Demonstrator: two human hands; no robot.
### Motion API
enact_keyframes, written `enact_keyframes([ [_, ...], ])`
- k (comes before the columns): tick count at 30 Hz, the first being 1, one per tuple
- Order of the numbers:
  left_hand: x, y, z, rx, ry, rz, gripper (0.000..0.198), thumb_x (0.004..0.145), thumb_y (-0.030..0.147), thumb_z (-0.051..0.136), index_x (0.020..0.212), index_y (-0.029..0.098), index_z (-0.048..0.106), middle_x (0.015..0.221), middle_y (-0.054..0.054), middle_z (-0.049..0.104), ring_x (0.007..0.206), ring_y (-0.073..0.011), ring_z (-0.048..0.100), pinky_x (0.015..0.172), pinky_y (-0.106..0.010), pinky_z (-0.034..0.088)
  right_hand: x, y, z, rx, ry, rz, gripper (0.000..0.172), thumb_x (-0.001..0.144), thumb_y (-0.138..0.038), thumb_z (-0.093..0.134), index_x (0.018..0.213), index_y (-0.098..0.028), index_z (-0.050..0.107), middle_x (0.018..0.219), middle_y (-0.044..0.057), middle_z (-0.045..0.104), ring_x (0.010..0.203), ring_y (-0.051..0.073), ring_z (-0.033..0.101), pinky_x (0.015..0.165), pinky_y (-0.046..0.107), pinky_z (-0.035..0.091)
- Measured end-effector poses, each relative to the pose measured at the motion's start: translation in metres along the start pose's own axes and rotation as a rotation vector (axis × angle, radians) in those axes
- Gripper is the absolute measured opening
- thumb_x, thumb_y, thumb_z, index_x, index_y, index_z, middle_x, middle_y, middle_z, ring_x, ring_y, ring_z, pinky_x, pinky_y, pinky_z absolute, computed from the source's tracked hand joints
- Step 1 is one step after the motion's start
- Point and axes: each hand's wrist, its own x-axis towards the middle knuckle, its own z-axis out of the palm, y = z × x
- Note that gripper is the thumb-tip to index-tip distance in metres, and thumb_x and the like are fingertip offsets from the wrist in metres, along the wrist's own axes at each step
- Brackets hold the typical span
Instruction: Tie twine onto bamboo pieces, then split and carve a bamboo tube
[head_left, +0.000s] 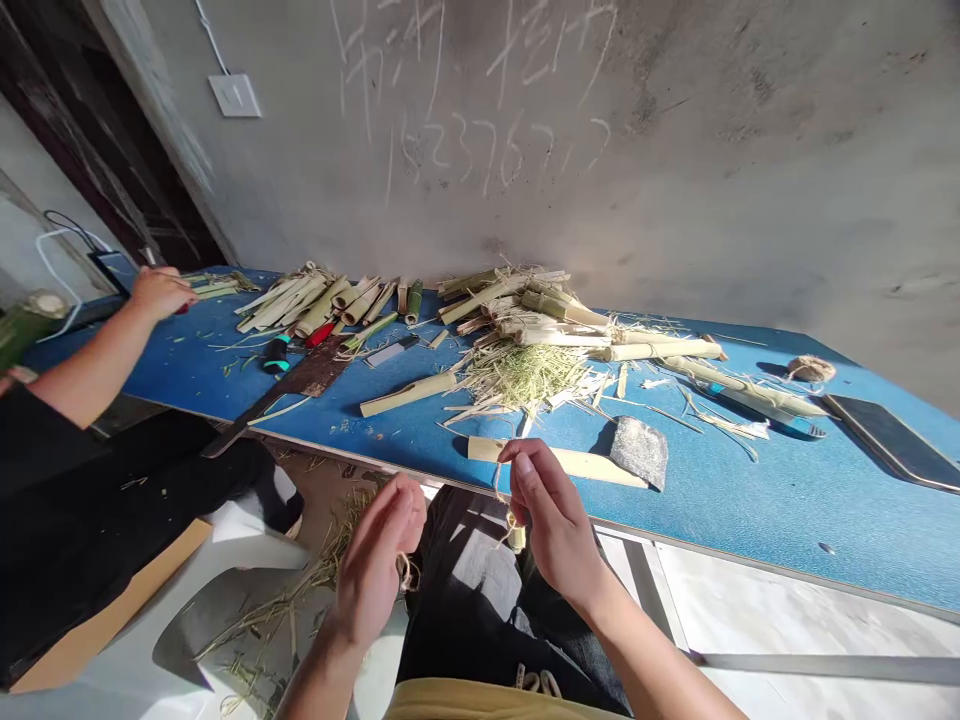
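Note:
My left hand point(381, 560) is closed above my lap, and a small loop of twine shows beneath its curled fingers. My right hand point(553, 525) pinches thin twine point(499, 484) between thumb and fingers near the table's front edge. Below those fingers a short pale bamboo piece point(517, 538) shows beside the twine; whether it is tied on, I cannot tell. Just beyond, on the blue table point(720, 500), lie a split bamboo length point(559, 461) and a grey stone block point(640, 452).
Bamboo shavings point(536, 374) and split bamboo point(517, 305) are heaped mid-table. A cleaver point(322, 367) overhangs the front edge. To the right lie a phone point(896, 437), a twine ball point(811, 368) and a bamboo piece point(742, 385). Another person's arm point(105, 350) reaches in from the left.

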Motion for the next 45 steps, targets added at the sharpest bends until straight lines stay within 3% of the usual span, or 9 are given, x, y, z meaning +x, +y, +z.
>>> enact_keyframes([
  [5, 0.018, 0.013, 0.015, 0.327, 0.007, 0.315, 0.030, 0.103, 0.050, 0.061, 0.096, 0.021, 0.066, 0.080, 0.001, 0.063, 0.071, -0.0120, 0.055, 0.065, -0.022, 0.044, -0.004, -0.005, 0.003, -0.125, -0.104, -0.016, 0.033, 0.109, -0.053, 0.051, 0.098, -0.023, 0.059, 0.080, -0.003, 0.047, 0.068, 0.013, 0.036, 0.061, 0.027, 0.033],
  [10, 0.025, 0.017, 0.026, 0.537, -0.015, 0.447, 0.021, 0.107, 0.038, 0.056, 0.097, 0.023, 0.066, 0.080, 0.002, 0.067, 0.073, -0.0123, 0.060, 0.067, -0.021, 0.045, -0.006, -0.008, 0.003, -0.107, -0.126, -0.038, 0.029, 0.111, -0.050, 0.048, 0.104, -0.025, 0.062, 0.083, -0.002, 0.052, 0.071, 0.014, 0.039, 0.064, 0.027, 0.034],
  [13, 0.025, 0.021, 0.029, 0.588, -0.072, 0.435, 0.029, 0.112, 0.036, 0.043, 0.093, 0.023, 0.060, 0.081, 0.002, 0.063, 0.075, -0.0123, 0.059, 0.072, -0.022, 0.045, -0.006, -0.004, 0.002, -0.175, -0.098, -0.101, 0.027, 0.112, -0.047, 0.048, 0.108, -0.026, 0.065, 0.091, -0.001, 0.059, 0.075, 0.014, 0.044, 0.068, 0.027, 0.037],
  [17, 0.021, 0.022, 0.025, 0.632, -0.134, 0.397, 0.035, 0.113, 0.035, 0.037, 0.084, 0.023, 0.053, 0.072, 0.004, 0.053, 0.067, -0.0129, 0.050, 0.066, -0.024, 0.040, -0.005, 0.002, 0.001, -0.235, -0.094, -0.128, 0.026, 0.112, -0.042, 0.048, 0.109, -0.025, 0.067, 0.094, 0.000, 0.065, 0.080, 0.015, 0.052, 0.072, 0.026, 0.041],
  [24, 0.018, 0.011, 0.018, 0.603, -0.003, 0.410, 0.022, 0.109, 0.034, 0.046, 0.096, 0.023, 0.060, 0.076, 0.002, 0.060, 0.067, -0.0140, 0.055, 0.065, -0.023, 0.043, -0.010, 0.009, 0.008, -0.238, -0.148, -0.113, 0.027, 0.111, -0.041, 0.049, 0.109, -0.024, 0.070, 0.096, 0.002, 0.071, 0.083, 0.017, 0.061, 0.075, 0.026, 0.047],
  [31, 0.014, 0.007, 0.021, 0.569, 0.004, 0.384, 0.018, 0.105, 0.031, 0.052, 0.095, 0.023, 0.064, 0.077, 0.000, 0.064, 0.068, -0.0151, 0.058, 0.067, -0.023, 0.045, -0.016, 0.018, 0.010, -0.223, -0.142, -0.063, 0.029, 0.111, -0.043, 0.048, 0.112, -0.024, 0.070, 0.094, 0.003, 0.070, 0.081, 0.018, 0.059, 0.073, 0.027, 0.046],
  [36, 0.009, 0.006, 0.020, 0.597, 0.005, 0.397, 0.017, 0.106, 0.029, 0.051, 0.094, 0.023, 0.063, 0.073, 0.002, 0.061, 0.064, -0.0136, 0.055, 0.064, -0.021, 0.043, -0.015, 0.018, 0.008, -0.214, -0.130, -0.050, 0.029, 0.111, -0.043, 0.048, 0.114, -0.024, 0.070, 0.102, 0.005, 0.071, 0.087, 0.019, 0.061, 0.078, 0.028, 0.048],
  [41, 0.010, 0.005, 0.019, 0.575, 0.019, 0.390, 0.018, 0.106, 0.030, 0.052, 0.094, 0.022, 0.063, 0.075, 0.001, 0.060, 0.065, -0.0136, 0.053, 0.064, -0.022, 0.043, -0.017, 0.019, 0.005, -0.255, -0.139, -0.085, 0.027, 0.111, -0.041, 0.049, 0.114, -0.024, 0.070, 0.097, 0.004, 0.071, 0.083, 0.018, 0.061, 0.075, 0.027, 0.047],
  [45, 0.011, 0.002, 0.017, 0.455, 0.014, 0.312, 0.021, 0.104, 0.038, 0.057, 0.101, 0.021, 0.067, 0.069, 0.003, 0.049, 0.062, -0.0132, 0.046, 0.059, -0.021, 0.041, -0.019, 0.021, 0.003, -0.273, -0.126, -0.068, 0.027, 0.111, -0.041, 0.048, 0.111, -0.023, 0.068, 0.097, 0.004, 0.070, 0.080, 0.017, 0.060, 0.072, 0.028, 0.045],
])
